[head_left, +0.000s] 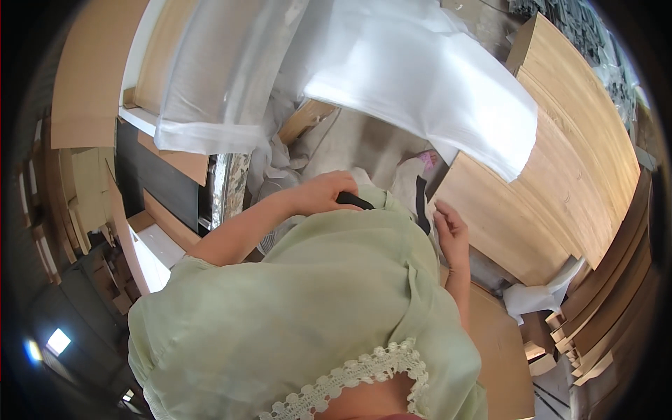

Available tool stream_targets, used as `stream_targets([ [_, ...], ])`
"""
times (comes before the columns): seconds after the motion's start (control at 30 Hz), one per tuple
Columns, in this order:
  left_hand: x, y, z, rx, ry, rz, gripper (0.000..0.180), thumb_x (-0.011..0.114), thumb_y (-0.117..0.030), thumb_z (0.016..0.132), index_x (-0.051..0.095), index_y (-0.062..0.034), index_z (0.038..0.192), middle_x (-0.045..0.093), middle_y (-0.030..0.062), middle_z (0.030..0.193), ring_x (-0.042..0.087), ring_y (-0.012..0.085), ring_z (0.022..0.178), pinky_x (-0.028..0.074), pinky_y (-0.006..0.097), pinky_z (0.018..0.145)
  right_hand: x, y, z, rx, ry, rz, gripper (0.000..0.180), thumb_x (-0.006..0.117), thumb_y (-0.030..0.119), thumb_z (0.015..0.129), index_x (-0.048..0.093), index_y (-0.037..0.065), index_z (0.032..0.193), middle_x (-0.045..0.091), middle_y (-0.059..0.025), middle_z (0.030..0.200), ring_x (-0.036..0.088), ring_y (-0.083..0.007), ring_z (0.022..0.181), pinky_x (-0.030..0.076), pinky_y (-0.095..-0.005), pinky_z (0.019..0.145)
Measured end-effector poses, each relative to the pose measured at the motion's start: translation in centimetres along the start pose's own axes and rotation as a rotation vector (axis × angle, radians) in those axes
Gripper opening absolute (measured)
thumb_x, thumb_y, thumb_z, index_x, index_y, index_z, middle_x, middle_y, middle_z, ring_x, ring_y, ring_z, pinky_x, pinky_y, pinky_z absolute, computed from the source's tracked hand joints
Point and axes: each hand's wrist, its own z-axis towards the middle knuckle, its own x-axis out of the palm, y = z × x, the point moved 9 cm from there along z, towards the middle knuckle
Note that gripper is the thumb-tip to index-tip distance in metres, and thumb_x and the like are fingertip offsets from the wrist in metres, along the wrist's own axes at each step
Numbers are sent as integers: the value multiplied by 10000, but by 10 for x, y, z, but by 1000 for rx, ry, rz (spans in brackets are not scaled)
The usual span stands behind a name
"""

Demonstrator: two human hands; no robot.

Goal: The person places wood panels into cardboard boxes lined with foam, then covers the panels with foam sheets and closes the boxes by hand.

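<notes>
Gripping a black strap (pixel 353 201) at waist level, the left hand (pixel 323 194) is closed around its end, the strap's long axis running across the pale green garment (pixel 315 294). The right hand (pixel 451 234) lies apart, fingers loosely curled beside a second black strap (pixel 421 203). Clear plastic sheeting (pixel 420 77) drapes ahead; wooden panels (pixel 560 182) stack to the right

Head view — steeply downward, close

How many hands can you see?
2. The left hand rests on a black strap at the front of the light green garment. The right hand touches the garment's right side, beside another black strap. No others show.
</notes>
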Motion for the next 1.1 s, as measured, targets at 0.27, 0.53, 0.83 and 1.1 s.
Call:
stream_targets([
  [0.27, -66, -53, 81, -293, -295, -428, 378, 653, -289, 815, 488, -46, 576, 404, -58, 523, 336, 41, 514, 265, 241, 442, 69, 163, 51, -116, 562, -160, 345, 716, 180, 764, 608, -14, 1028, 642, -108, 842, 575, -173, 746, 457, -290, 673],
  [0.53, -126, -80, 102, -195, -341, -522, 347, 679, -241, 781, 493, -81, 535, 389, -71, 510, 306, 22, 486, 213, 230, 424, 66, 198, 73, 36, 530, -169, 397, 716, 258, 775, 591, -29, 1019, 604, -70, 752, 531, -131, 651, 439, -266, 599],
  [0.83, -115, -176, 150, 430, -146, -174, 378, 645, -216, 716, 424, 17, 518, 320, 86, 470, 306, 129, 474, 279, 324, 425, -6, 207, 29, 119, 222, -81, 216, 691, 117, 777, 603, -2, 934, 533, 32, 678, 451, -23, 604, 371, -192, 522],
  [1.1, -315, -138, 39, 298, -543, -209, 392, 672, -179, 798, 442, -40, 513, 357, -71, 503, 311, 19, 504, 220, 241, 434, 134, 371, 98, -141, 376, -182, 204, 698, 109, 765, 604, -20, 892, 497, 47, 657, 419, -29, 596, 351, -195, 511],
])
